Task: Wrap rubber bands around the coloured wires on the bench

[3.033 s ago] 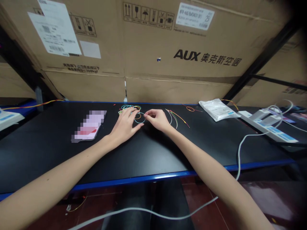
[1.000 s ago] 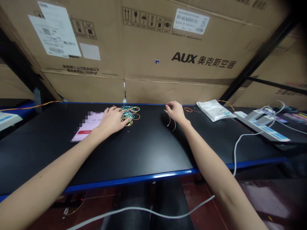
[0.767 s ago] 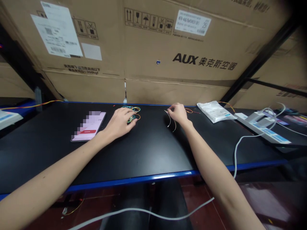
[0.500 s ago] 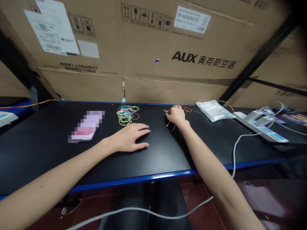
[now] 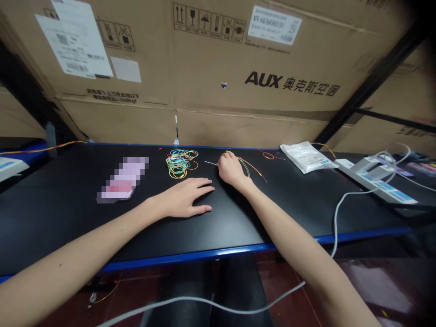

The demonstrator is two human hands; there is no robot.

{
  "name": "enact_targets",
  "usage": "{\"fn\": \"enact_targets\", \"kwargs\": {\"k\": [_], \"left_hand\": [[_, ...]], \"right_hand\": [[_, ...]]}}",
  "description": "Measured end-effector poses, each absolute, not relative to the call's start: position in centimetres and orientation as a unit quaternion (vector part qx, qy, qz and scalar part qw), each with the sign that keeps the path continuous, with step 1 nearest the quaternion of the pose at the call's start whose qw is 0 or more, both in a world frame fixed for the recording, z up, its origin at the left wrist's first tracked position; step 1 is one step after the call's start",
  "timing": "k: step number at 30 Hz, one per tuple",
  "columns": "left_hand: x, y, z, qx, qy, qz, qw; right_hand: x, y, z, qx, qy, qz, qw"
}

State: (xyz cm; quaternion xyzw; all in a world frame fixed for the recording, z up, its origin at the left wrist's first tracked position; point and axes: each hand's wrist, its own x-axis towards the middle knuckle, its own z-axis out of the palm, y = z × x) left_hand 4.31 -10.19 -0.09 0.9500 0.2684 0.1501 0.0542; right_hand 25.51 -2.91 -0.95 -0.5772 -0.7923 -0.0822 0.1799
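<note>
My left hand (image 5: 190, 198) lies palm down on the black tabletop, fingers apart, holding nothing. Just behind its knuckles sits a pile of thin coiled wires (image 5: 177, 169) in blue, green, orange and yellow. My right hand (image 5: 233, 169) is closed over a few thin wires (image 5: 254, 167) near the table's back. Their green, orange and red lengths stick out to the right of the hand, and a white tip points left from the fingers. The grip itself is hidden beneath the hand. A small loop of orange-red wire (image 5: 268, 156) lies farther right.
A phone-like object (image 5: 124, 181), partly blurred out, lies at left. A white plastic packet (image 5: 306, 157) and a white power strip (image 5: 378, 184) with a grey cable (image 5: 337, 213) stand at right. A large cardboard box (image 5: 204, 122) walls off the back.
My right hand has moved left toward the coiled pile, taking the wires with it; their coloured lengths now show on its right. My left hand has stayed put.
</note>
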Motion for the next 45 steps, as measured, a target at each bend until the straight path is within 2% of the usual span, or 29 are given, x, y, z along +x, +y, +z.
{"fn": "enact_targets", "kwargs": {"k": [3,5,7,9,13,17,24,30,45], "left_hand": [[4.4,-10.2,-0.1,0.952,0.271,0.137,0.044],[4.4,-10.2,0.0,0.952,0.271,0.135,0.042],[4.4,-10.1,-0.1,0.953,0.272,0.129,0.038],[4.4,-10.1,-0.1,0.953,0.274,0.124,0.037],[4.3,-9.8,-0.3,0.951,0.272,0.135,0.057],[4.4,-9.7,-0.3,0.947,0.276,0.147,0.073],[4.9,-9.4,-0.2,0.904,0.325,0.247,0.129],[5.3,-8.9,-0.4,0.867,0.342,0.312,0.183],[4.8,-8.5,-0.2,0.836,0.414,0.342,0.113]], "right_hand": [[25.7,-2.6,-0.5,-0.582,-0.761,0.009,0.286],[25.6,-2.5,-0.1,-0.577,-0.705,0.143,0.386],[25.1,-2.5,0.3,-0.536,-0.623,0.334,0.461],[24.5,-2.9,0.7,-0.484,-0.551,0.473,0.489],[23.5,-3.9,1.8,-0.426,-0.447,0.57,0.543],[23.3,-4.9,2.8,-0.34,-0.399,0.663,0.535],[22.3,-5.8,2.3,-0.232,-0.335,0.749,0.522],[21.9,-5.8,1.5,-0.238,-0.382,0.736,0.506],[23.0,-5.0,2.1,-0.346,-0.438,0.652,0.513]]}}
